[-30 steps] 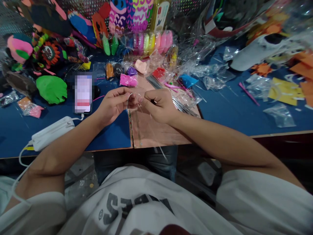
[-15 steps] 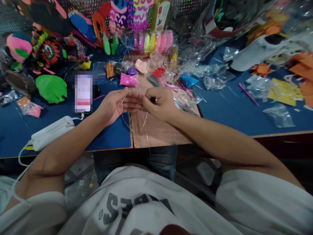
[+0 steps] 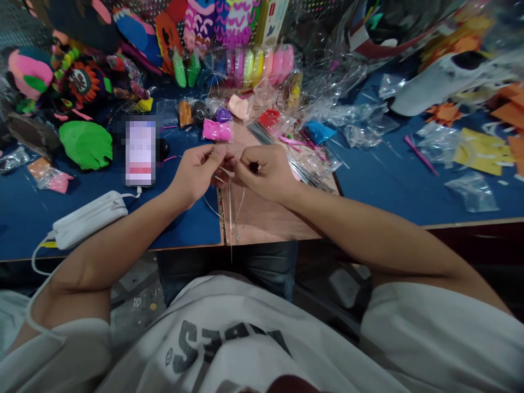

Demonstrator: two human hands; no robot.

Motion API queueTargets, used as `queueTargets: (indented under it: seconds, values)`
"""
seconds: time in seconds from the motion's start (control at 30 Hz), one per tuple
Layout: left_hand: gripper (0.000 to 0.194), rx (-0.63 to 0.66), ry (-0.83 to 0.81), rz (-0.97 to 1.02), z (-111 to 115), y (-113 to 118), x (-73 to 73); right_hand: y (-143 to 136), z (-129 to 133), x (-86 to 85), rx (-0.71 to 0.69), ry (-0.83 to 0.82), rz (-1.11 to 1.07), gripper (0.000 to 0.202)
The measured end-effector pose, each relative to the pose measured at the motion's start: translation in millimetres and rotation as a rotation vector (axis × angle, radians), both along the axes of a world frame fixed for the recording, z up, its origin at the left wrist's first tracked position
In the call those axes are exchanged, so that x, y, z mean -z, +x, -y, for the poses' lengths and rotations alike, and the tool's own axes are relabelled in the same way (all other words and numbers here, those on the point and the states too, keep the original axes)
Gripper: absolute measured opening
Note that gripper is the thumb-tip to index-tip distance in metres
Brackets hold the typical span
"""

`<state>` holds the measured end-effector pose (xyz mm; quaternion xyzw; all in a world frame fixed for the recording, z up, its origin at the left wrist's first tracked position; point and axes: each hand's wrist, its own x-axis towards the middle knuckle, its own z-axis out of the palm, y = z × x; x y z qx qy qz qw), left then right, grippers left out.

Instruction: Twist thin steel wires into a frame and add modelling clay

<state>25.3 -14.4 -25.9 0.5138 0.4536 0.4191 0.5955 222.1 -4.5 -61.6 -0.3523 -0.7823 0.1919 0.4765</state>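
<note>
A thin silvery wire (image 3: 231, 210), bent into a loop with a straight end hanging down, is held between my two hands over the front edge of the work surface. My left hand (image 3: 201, 172) is closed, thumb and fingertips pinching the wire near the loop's top. Close beside it, my right hand (image 3: 266, 169) is curled and pinches the wire from the other side. The fingertips of both hands nearly meet and hide the spot where the wire is gripped. Under the hands lies a light wooden board (image 3: 270, 218).
Behind my hands lie a pink clay packet (image 3: 218, 130), a red packet (image 3: 269, 117) and a bundle of metal wires (image 3: 305, 174). Leftward are a phone (image 3: 140, 153), a white power bank (image 3: 90, 218) and a green clay piece (image 3: 85, 144). A blue packet (image 3: 319, 134) sits right.
My left hand has gone from extended fingers to a pinch on the wire, its thumb now against my right fingertips. The wire's straight end has swung left to hang nearly vertical.
</note>
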Motion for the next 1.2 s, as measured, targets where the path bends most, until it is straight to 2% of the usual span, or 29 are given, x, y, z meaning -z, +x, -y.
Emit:
queueTargets:
  seconds: [0.13,0.23,0.43,0.57,0.77,0.9,1.03,1.2]
  values:
    - [0.04,-0.036,0.062,-0.07,-2,2,0.6,-1,1,2.2,-0.024,0.009,-0.002,0.041]
    - [0.038,-0.074,0.115,-0.101,-4,2,2.5,-4,1,3.2,-0.031,0.016,-0.016,0.048]
    - [0.033,-0.13,0.174,-0.088,-6,4,4.7,-7,4,4.3,-0.048,0.031,-0.027,0.047]
    - [0.034,-0.143,0.093,-0.012,-4,6,2.0,-8,8,4.0,-0.077,0.027,-0.052,0.047]
    - [0.03,-0.158,-0.067,0.118,-5,6,-5.1,-9,12,2.0,-0.165,-0.163,-0.037,0.051]
    - [0.032,-0.171,-0.125,0.125,-7,3,-8.1,-11,14,-2.4,-0.19,-0.228,-0.025,0.059]
    - [0.034,-0.142,-0.168,0.127,-8,0,-10.7,-12,15,-2.7,-0.202,-0.307,-0.037,0.066]
    - [0.029,-0.089,-0.312,0.216,-11,-3,-13.7,-13,12,2.9,-0.236,-0.406,-0.057,0.069]
